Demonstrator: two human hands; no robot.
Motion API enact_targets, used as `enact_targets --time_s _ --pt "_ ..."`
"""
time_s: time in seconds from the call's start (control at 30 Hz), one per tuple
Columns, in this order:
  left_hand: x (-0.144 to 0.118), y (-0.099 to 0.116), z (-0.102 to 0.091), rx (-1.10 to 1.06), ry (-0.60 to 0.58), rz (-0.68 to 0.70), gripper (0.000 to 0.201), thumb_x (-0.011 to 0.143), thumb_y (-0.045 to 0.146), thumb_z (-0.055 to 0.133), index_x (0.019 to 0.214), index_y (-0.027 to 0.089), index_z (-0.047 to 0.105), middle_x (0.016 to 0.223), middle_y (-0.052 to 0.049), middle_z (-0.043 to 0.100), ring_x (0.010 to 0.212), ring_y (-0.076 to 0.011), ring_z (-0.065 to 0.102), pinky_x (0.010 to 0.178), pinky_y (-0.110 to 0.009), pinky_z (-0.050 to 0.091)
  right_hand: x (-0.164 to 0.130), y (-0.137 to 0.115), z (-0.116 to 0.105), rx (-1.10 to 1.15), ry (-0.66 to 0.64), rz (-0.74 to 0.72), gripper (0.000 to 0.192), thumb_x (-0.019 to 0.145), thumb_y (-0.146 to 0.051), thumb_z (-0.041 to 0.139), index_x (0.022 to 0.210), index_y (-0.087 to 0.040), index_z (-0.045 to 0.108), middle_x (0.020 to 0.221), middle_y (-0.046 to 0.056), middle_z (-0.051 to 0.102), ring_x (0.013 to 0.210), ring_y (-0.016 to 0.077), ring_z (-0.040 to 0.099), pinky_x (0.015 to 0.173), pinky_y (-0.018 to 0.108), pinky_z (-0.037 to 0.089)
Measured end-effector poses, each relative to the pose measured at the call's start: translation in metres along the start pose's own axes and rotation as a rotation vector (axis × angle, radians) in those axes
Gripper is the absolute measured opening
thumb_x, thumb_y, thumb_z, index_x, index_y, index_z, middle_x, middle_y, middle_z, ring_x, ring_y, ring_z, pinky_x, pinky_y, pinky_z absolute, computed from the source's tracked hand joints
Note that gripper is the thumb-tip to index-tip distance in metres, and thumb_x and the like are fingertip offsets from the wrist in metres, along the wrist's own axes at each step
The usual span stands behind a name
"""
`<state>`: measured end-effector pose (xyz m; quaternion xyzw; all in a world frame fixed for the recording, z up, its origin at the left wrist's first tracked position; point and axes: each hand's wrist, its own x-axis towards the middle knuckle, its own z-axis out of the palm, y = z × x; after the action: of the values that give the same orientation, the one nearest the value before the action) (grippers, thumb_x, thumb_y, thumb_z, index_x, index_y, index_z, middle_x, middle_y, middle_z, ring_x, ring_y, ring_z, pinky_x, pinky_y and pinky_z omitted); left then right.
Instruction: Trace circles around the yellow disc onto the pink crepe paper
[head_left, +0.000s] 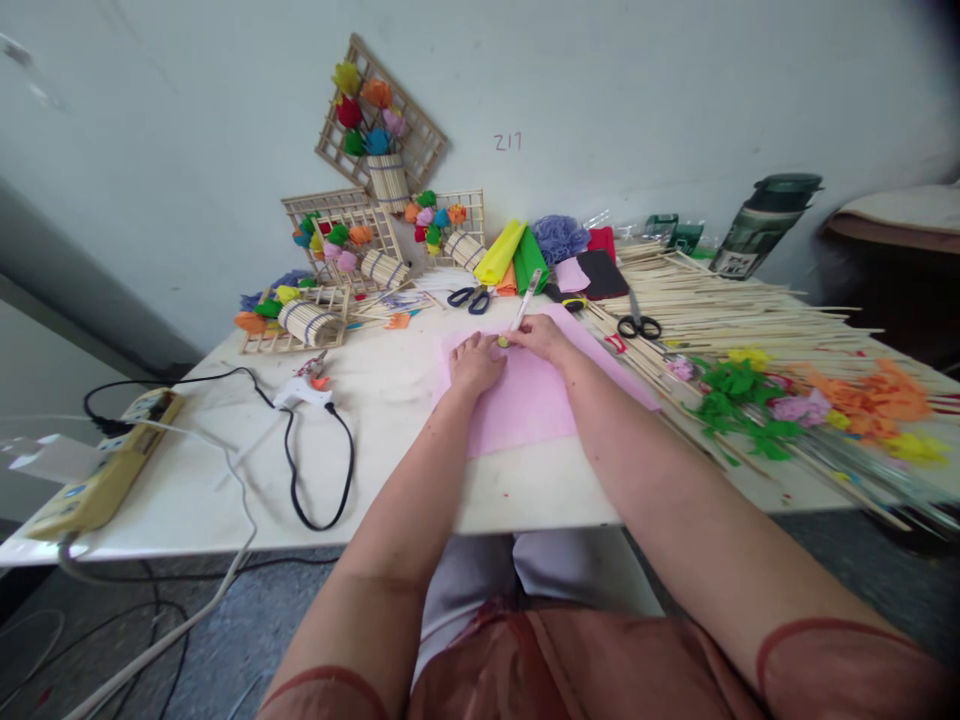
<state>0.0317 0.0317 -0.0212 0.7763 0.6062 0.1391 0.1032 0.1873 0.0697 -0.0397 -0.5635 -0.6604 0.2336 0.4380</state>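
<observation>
Fingers [525,336] of the right hand [541,338] pinch a pen [524,298] over the pink sheet [525,395] on the counter [390,470]; left hand [475,364] lies flat, open, pinning it (steady pressure should keep marks straight).

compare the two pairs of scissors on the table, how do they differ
The blue-handled scissors lie at the back of the white table, left of the person's hands and near the wooden lattice crafts; the black-handled scissors lie to the right, on the edge of the bamboo stick pile. The blue pair's handles point toward the person and slightly right; the black pair's point straight toward them. Both lie flat, untouched by either hand.
</observation>
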Motion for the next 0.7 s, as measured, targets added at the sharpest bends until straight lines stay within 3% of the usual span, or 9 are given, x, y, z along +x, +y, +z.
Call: enact_targets --time_s 0.13,0.27,0.43,0.7 --pt "0.001 -0.002 0.002 -0.029 0.046 0.001 0.064 0.080 0.041 0.053 0.138 0.025 0.031 0.143 -0.004 0.035 0.129 -0.0223 0.033 0.106 -0.038 0.024 0.000 0.000 0.001 0.110 -0.004 0.019 0.021 0.070 -0.030 0.061 0.078 -0.011 0.067 0.064 0.005 0.066 0.056 0.0126 0.059 0.058 0.025 0.049" --pt "0.001 -0.002 0.002 -0.048 0.045 -0.009 0.066 0.079 0.041 0.055 0.138 0.022 0.030 0.144 -0.005 0.034 0.130 -0.0226 0.031 0.106 -0.036 0.024 -0.001 -0.006 -0.002 0.148 -0.004 0.022 0.024 0.068 -0.018 0.055 0.089 -0.014 0.065 0.060 0.001 0.063 0.052 0.0118 0.056 0.055 0.024 0.047" --pt "0.000 -0.002 0.002 -0.071 0.060 -0.012 0.070 0.078 0.041 0.056 0.139 0.018 0.029 0.144 -0.007 0.034 0.130 -0.0233 0.032 0.106 -0.036 0.024 -0.007 -0.015 -0.009 -0.067 -0.042 -0.190 0.021 0.066 -0.020 0.058 0.085 -0.018 0.066 0.077 0.001 0.066 0.071 0.0143 0.059 0.066 0.024 0.044" --pt "-0.001 -0.002 0.003 -0.059 0.065 0.013 0.065 0.079 0.040 0.055 0.136 0.018 0.033 0.142 -0.007 0.038 0.129 -0.0234 0.032 0.106 -0.035 0.025 -0.012 -0.018 -0.008 -0.356 -0.109 -0.256 0.022 0.073 -0.025 0.057 0.091 -0.022 0.067 0.079 0.000 0.067 0.069 0.0127 0.057 0.061 0.021 0.036"
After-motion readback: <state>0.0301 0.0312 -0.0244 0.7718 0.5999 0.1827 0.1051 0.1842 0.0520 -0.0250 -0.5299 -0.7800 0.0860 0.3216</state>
